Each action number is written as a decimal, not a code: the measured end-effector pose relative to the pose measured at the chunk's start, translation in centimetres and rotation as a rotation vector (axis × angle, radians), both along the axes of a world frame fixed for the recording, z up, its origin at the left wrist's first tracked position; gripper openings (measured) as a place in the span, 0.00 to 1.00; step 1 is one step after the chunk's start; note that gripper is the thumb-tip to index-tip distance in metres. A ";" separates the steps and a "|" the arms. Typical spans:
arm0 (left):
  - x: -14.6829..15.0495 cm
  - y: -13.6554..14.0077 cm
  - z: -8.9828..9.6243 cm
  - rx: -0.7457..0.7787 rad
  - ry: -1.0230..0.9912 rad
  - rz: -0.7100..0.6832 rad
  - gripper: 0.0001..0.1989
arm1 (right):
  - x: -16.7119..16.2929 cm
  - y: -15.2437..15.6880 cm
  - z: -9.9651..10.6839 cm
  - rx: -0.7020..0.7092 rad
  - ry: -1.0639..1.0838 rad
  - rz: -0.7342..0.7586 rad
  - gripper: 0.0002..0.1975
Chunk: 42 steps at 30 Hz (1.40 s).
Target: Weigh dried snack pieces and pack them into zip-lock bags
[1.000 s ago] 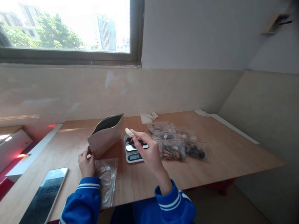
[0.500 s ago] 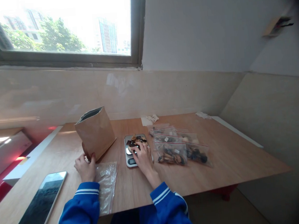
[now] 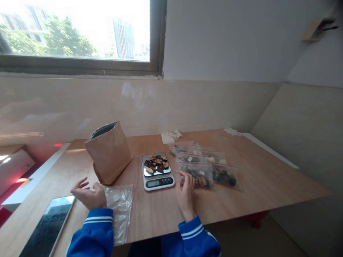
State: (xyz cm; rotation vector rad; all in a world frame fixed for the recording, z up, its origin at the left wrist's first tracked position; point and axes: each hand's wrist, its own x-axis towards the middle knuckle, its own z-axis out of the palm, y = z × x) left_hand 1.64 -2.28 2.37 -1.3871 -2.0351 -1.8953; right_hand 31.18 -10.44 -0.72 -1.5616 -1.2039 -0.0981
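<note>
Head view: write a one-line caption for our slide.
Dark and pale pieces lie on a scale between a paper bag and filled plastic bags, the left hand and right hand nearby.

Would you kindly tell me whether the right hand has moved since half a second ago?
Yes: judged against the scale, the right hand has moved rightward and nearer the person.

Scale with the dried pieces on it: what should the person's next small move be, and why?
Perhaps the right hand should grasp the front filled bag: its fingers are at that bag's left edge, while the left hand is open and holds nothing, and the dried pieces lie on the scale.
</note>
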 end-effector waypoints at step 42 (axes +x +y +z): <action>6.1 -11.0 3.2 -0.166 0.090 -0.696 0.21 | -10.9 -3.0 4.9 -0.406 0.974 0.808 0.21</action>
